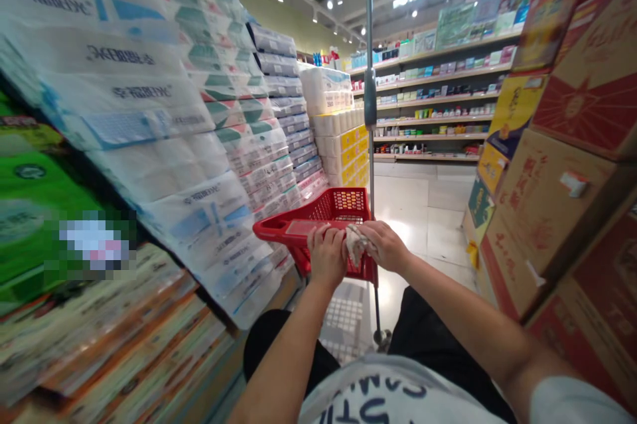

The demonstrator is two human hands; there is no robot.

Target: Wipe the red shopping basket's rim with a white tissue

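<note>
A red plastic shopping cart [275,227] stands right before me, its basket latticed at the far end. My left hand [327,258] is closed with the fingers curled over the cart's handle bar. Against that bar, my right hand [388,246] grips a crumpled whitish cloth [355,245], which lies bunched between the two hands. The cloth touches the fingers of both hands or nearly so. A thin grey pole [369,95] rises upright at the cart's right side.
Tall stacks of wrapped tissue packs [129,56] line the left, with toilet-roll packs [331,112] farther along. Stacked cardboard cartons [552,202] flank the right. Tiled floor [405,195] leads to shelves of small goods [438,93] at the back.
</note>
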